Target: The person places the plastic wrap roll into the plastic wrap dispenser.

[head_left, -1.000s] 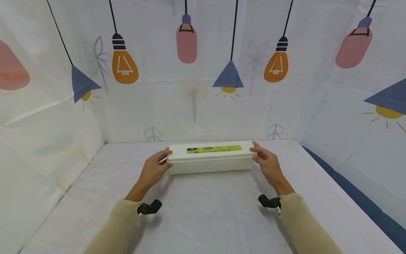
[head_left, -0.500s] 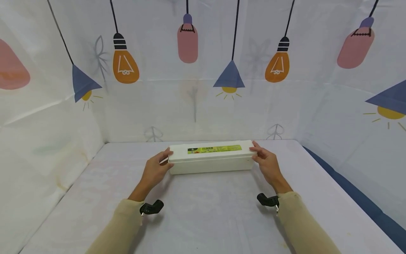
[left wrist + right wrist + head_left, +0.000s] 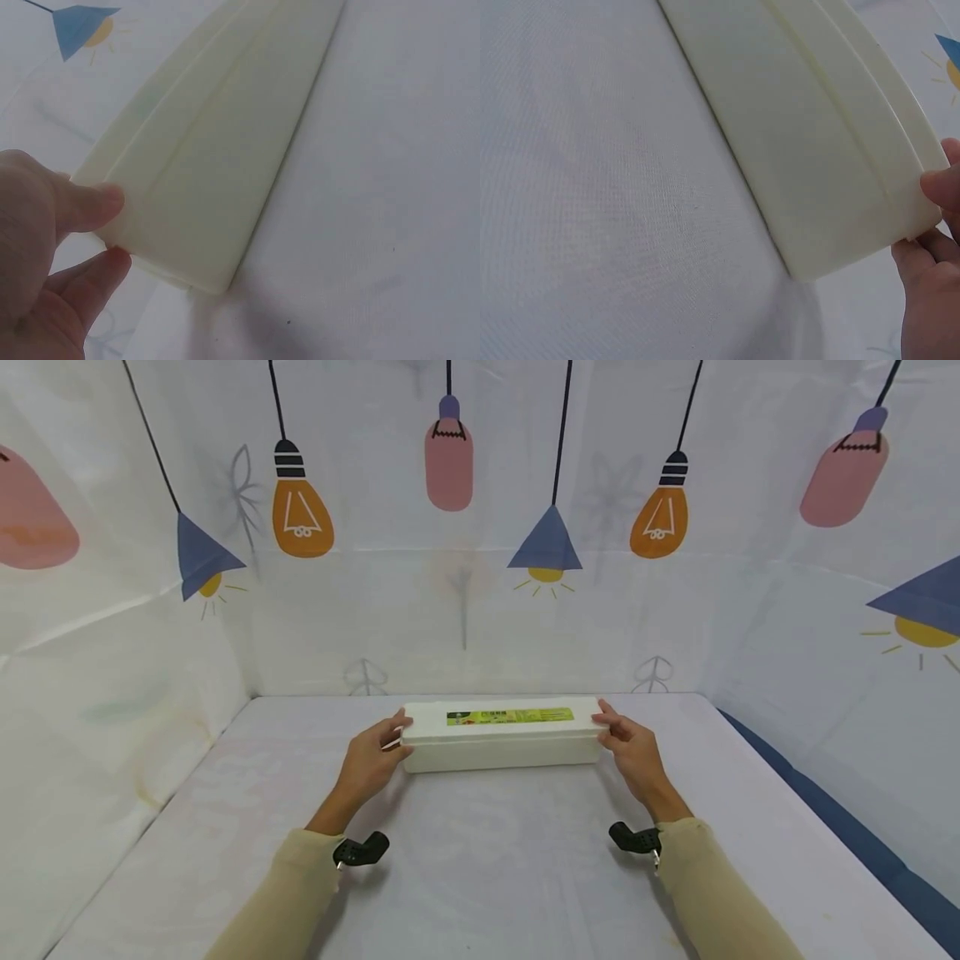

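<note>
A long white lidded box [image 3: 498, 756] lies crosswise on the table near the back wall, in the middle of the head view. Its white lid [image 3: 423, 720] sits on top and bears a green-yellow label [image 3: 510, 717] with dark print. My left hand [image 3: 366, 770] grips the left end, thumb on the front by the lid's edge and fingers at the end wall. At the opposite end my right hand [image 3: 636, 762] holds the box the same way, its thumb [image 3: 941, 186] pressed near the lid's edge. The inside of the box is hidden.
A white cloth covers the table [image 3: 495, 868]. White sheeting [image 3: 465, 610] printed with lamps and bulbs closes off the back and both sides. Dark blue fabric [image 3: 810, 785] shows along the right table edge. A black camera mount sits on each wrist.
The head view shifts slightly. Both hands keep their hold on the box's ends, and the box stays nearly in the same place with its lid on.
</note>
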Motion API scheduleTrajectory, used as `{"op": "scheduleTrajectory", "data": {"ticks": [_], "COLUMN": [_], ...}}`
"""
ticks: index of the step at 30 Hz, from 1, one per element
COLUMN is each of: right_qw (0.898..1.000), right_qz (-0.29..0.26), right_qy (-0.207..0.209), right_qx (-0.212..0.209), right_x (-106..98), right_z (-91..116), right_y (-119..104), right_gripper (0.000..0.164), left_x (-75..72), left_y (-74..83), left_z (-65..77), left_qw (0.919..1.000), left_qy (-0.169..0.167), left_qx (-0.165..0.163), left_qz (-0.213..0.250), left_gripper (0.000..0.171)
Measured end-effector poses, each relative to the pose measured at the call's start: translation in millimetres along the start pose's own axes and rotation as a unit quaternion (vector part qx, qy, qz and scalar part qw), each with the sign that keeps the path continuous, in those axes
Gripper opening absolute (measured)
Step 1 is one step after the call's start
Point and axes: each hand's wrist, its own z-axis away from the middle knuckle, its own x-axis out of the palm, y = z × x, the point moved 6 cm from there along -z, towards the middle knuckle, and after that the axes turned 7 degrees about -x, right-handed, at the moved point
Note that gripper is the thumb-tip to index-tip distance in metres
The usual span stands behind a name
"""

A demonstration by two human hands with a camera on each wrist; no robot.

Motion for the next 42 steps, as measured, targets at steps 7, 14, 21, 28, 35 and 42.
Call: {"op": "scheduleTrajectory", "data": {"ticks": [7, 14, 21, 28, 35, 42], "right_qw": [1.0, 1.0, 0.999, 0.999, 0.999, 0.998], "right_qz": [-0.006, -0.001, -0.004, -0.004, 0.0, 0.009], "right_qy": [0.001, 0.001, -0.005, -0.001, 0.0, 0.005], "right_qx": [-0.006, 0.026, 0.047, 0.043, 0.05, 0.068], "right_x": [-0.2, -2.3, -4.1, -3.9, -4.2, -6.1], "right_z": [0.0, 2.1, 5.7, 6.3, 6.9, 10.8], "right_y": [2.0, 4.9, 9.3, 9.1, 6.7, 9.3], "right_gripper": [0.037, 0.052, 0.056, 0.057, 0.057, 0.058], "left_x": [-0.1, -0.3, 0.3, -0.3, -0.2, 0.9], "left_y": [0.6, -1.6, -5.1, -9.2, -13.0, -14.6], "left_z": [-0.6, -1.3, -1.4, -2.5, -4.3, -1.5], "left_qw": [1.0, 0.9998, 0.9994, 0.9995, 0.9995, 0.9998], "left_qy": [-0.001, -0.005, -0.013, -0.016, -0.018, -0.008], "left_qx": [0.0, -0.001, -0.014, -0.014, -0.027, -0.016], "left_qz": [-0.005, -0.019, -0.028, -0.021, 0.001, 0.009], "left_gripper": [0.047, 0.049, 0.053, 0.055, 0.055, 0.054]}}
